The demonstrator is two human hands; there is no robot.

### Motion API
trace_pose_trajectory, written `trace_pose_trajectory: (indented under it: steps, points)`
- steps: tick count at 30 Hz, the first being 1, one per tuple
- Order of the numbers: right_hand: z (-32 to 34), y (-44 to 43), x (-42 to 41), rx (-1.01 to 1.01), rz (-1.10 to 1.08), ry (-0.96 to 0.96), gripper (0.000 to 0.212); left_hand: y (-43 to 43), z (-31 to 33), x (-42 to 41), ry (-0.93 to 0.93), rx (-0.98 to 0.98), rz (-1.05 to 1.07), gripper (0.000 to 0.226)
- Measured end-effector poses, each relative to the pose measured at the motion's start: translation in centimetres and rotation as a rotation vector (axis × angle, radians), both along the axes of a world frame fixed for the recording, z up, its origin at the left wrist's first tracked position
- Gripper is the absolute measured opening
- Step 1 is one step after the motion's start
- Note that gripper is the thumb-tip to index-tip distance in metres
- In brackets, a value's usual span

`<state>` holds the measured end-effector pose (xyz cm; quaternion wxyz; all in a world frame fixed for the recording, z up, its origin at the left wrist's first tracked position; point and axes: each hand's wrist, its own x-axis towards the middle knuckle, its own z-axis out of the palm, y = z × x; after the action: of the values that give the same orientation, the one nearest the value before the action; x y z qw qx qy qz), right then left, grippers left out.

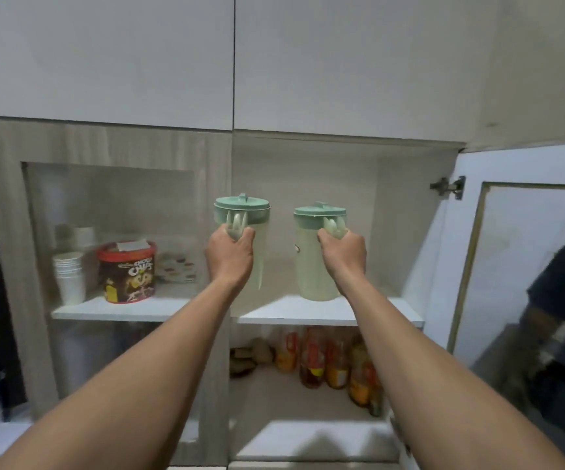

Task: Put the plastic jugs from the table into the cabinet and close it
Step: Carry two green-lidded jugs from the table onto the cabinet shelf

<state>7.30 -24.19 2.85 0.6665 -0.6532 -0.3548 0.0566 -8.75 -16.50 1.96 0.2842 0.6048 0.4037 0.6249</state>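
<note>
Green-lidded jugs, both gripped, above shelf edge.

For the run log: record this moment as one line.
left hand: grips pale plastic jug with green lid | right hand: grips matching jug at white shelf | glass-panelled cabinet door: open

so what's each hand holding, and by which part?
Left hand grips the left jug by its handle; right hand grips the right jug by its handle.
</note>
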Motion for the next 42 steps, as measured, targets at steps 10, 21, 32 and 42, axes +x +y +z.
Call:
trace_pose_trajectory:
  steps: [10, 21, 32, 42]
  points:
    - [-1.9, 1.4, 13.0, -0.012, -0.175, 0.047, 0.023, 3.0, -0.6, 14.0, 0.059, 0.003, -0.113, 0.023]
    - [-3.3, 14.1, 23.5, 0.006, -0.274, 0.038, 0.018, 15.7, -2.4, 26.2, 0.088, -0.028, -0.196, 0.021]
    - [-9.8, 26.7, 36.3, -0.032, -0.256, 0.071, 0.014, 28.1, -8.5, 38.0, 0.192, -0.084, -0.155, 0.029]
    - [-15.5, 35.2, 44.8, 0.017, -0.176, 0.039, 0.033, 34.8, -12.7, 47.6, 0.141, -0.119, -0.19, 0.019]
